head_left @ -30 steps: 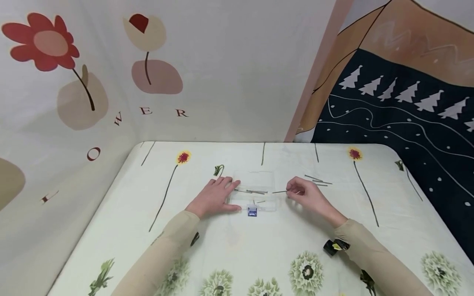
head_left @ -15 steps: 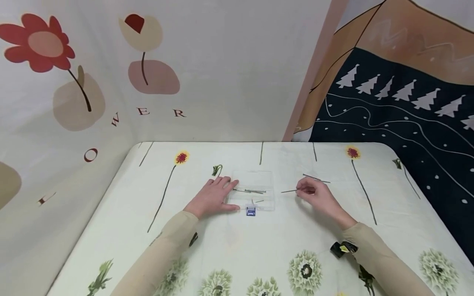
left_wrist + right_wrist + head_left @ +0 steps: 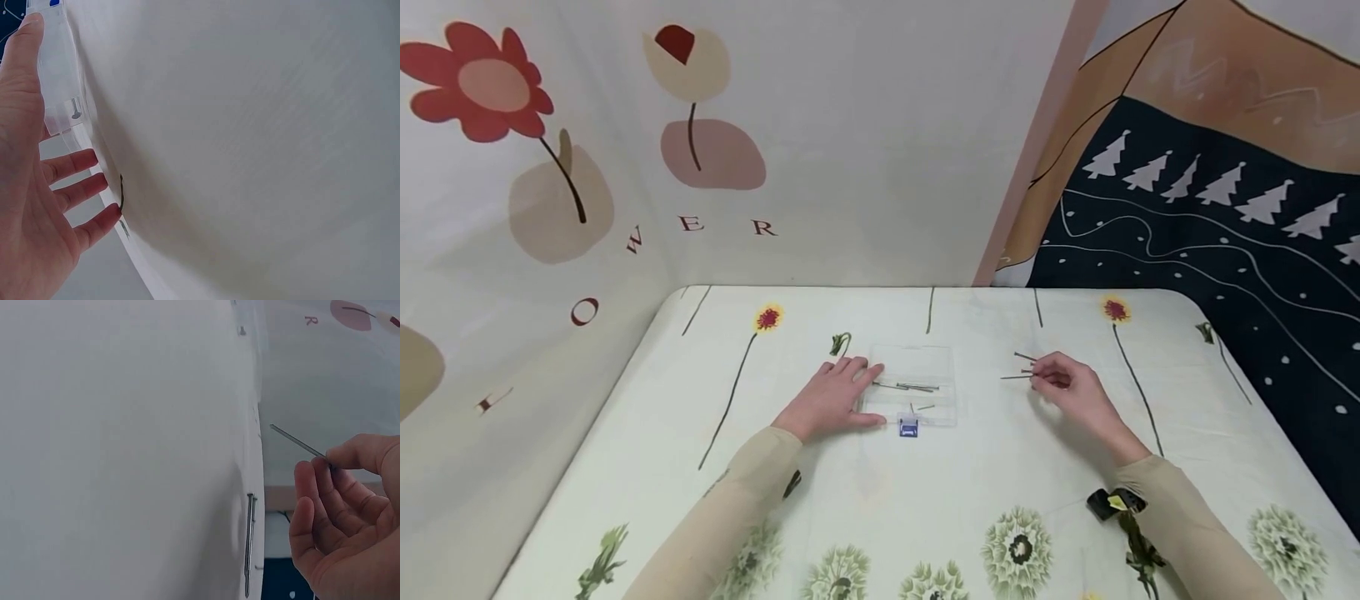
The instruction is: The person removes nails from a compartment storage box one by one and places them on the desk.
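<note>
A clear plastic box (image 3: 917, 362) with a blue-marked front latch (image 3: 908, 427) lies on the table. Several long nails (image 3: 917, 387) and a couple of small ones (image 3: 927, 407) are inside. My left hand (image 3: 829, 402) rests at its left side, fingers spread, with the thumb (image 3: 24, 53) against the box in the left wrist view. To the right, my right hand (image 3: 1081, 398) pinches a nail (image 3: 297, 441) between thumb and fingertips, its free end sticking out leftward in the head view. Loose nails (image 3: 250, 540) lie on the table by that hand, partly hidden behind the fingers in the head view.
A white flower-printed cloth (image 3: 925, 508) covers the table. Printed fabric (image 3: 880, 167) hangs behind and to the left, and a dark tree-patterned fabric (image 3: 1187, 225) hangs at the right.
My right hand has moved right, away from the box and over to the loose nails, still pinching the nail. The left hand has stayed in place at the box.
</note>
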Motion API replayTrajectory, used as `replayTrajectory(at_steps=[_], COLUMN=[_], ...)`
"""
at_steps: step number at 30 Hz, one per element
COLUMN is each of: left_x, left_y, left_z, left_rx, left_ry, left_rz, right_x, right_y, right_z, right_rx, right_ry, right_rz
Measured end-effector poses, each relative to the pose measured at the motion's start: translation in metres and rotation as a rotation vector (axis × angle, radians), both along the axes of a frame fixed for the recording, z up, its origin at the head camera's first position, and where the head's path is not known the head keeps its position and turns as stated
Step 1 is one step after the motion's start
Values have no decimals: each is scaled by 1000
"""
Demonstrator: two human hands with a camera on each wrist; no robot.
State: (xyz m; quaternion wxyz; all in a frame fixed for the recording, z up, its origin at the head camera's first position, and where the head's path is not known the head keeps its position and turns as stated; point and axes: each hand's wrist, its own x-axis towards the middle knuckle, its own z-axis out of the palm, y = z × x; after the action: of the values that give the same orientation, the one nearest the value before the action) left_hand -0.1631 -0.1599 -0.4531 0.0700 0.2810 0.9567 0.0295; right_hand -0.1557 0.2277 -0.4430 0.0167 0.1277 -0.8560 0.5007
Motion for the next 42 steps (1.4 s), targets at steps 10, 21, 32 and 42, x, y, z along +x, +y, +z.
replayTrajectory(at_steps=[10,21,32,42], left_x=[-2,-2,-1,0], left_y=[0,0,0,-1], left_z=[4,3,4,2], left_rx=[-16,-26,-27,-17], left_ry=[4,-5,-3,-5], left_rz=[-11,-4,-5,-6], right_x=[-9,-19,-24,-27], right_y=[25,42,56,65], right_z=[1,-8,-9,-12], right_rx=[36,72,192,292], right_ry=[5,2,-15,-64], right_rz=[-105,-119,-144,-156])
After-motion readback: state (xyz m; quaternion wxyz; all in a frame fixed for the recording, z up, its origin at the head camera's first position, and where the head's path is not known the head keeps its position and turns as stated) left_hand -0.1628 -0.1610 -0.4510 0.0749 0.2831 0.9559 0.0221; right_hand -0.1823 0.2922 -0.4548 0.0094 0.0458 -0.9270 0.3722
